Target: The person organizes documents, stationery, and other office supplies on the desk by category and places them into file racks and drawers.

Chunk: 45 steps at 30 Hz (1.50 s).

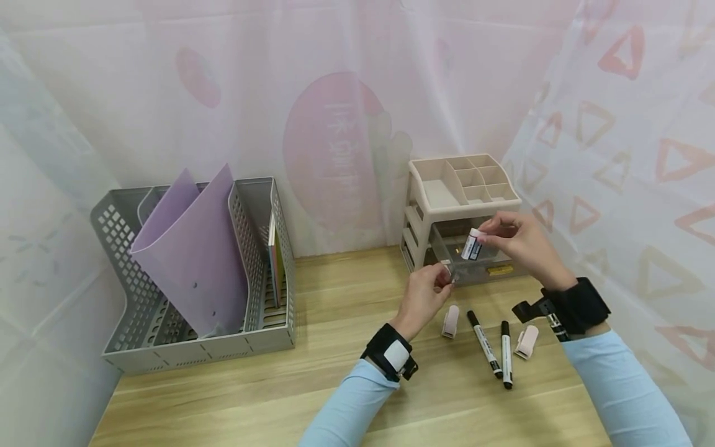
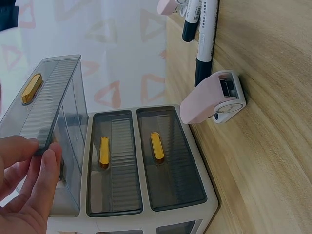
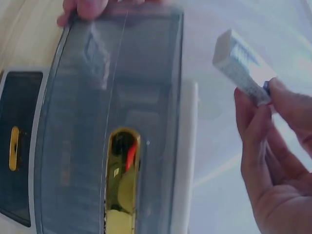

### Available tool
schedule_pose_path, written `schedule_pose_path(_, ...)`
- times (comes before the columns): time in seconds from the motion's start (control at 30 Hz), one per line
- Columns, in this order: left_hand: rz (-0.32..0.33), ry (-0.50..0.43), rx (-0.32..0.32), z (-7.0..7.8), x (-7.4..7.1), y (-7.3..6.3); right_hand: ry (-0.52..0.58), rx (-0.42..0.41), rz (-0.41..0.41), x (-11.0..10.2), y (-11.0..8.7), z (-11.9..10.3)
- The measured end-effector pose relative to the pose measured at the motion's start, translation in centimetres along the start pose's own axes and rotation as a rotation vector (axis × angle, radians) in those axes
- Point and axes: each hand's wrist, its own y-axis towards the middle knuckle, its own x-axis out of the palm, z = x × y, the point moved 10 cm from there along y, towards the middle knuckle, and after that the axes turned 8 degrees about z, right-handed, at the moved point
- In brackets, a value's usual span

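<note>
In the head view, my right hand [image 1: 522, 245] pinches a white eraser [image 1: 472, 244] with a dark printed sleeve above the pulled-out top drawer. The right wrist view shows the eraser [image 3: 239, 63] tilted between thumb and fingers, apart from the drawer. My left hand [image 1: 424, 298] grips the near-left corner of the clear grey drawer [image 1: 475, 273]. Seen from the left wrist, the thumb and fingers of the left hand [image 2: 27, 180] hold the drawer front's edge. The drawer has a yellow handle [image 2: 31, 88] and belongs to a cream desktop organizer [image 1: 447, 213].
Two black-capped markers [image 1: 485, 344] lie on the wooden table before the organizer, between two pink-and-white clips [image 1: 450, 321]. At the left stands a grey file rack [image 1: 195, 354] with a purple folder [image 1: 195, 273] and thin booklets [image 1: 275, 261]. Two lower drawers [image 2: 170, 185] are closed.
</note>
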Motion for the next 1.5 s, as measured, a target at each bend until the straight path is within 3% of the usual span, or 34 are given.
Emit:
schedule_pose_path(0.17,-0.007,-0.003,-0.003,0.0,0.2,0.0,-0.173,0.040,-0.100,1.4,0.9,2.0)
schedule_pose_path(0.33,-0.009,-0.006,-0.012,-0.1,0.3,-0.1,-0.288,0.003,-0.246,3.8,1.3,3.2)
schedule_pose_path(0.57,-0.003,-0.005,-0.011,-0.2,0.2,0.0,-0.324,-0.008,-0.384,5.8,1.7,3.9)
schedule_pose_path(0.73,-0.006,-0.021,-0.008,-0.2,0.2,-0.1,-0.337,0.011,-0.438,6.7,1.8,4.4)
schedule_pose_path(1.0,-0.006,-0.022,0.012,0.2,0.3,0.1,-0.398,0.001,-0.458,7.0,1.8,5.1)
schedule_pose_path(1.1,-0.009,-0.018,0.017,0.3,0.5,0.2,-0.417,-0.021,-0.370,6.0,2.0,4.9)
schedule_pose_path(1.2,-0.024,-0.029,0.021,0.3,0.6,0.1,-0.403,-0.048,-0.159,3.7,1.5,4.0)
schedule_pose_path(1.37,-0.056,-0.044,0.031,0.1,0.0,-0.2,-0.270,-0.040,0.210,-1.4,-2.4,2.7)
schedule_pose_path(1.5,-0.023,-0.010,0.060,-0.2,-2.5,1.2,-0.131,0.061,0.346,-3.2,-5.9,3.7)
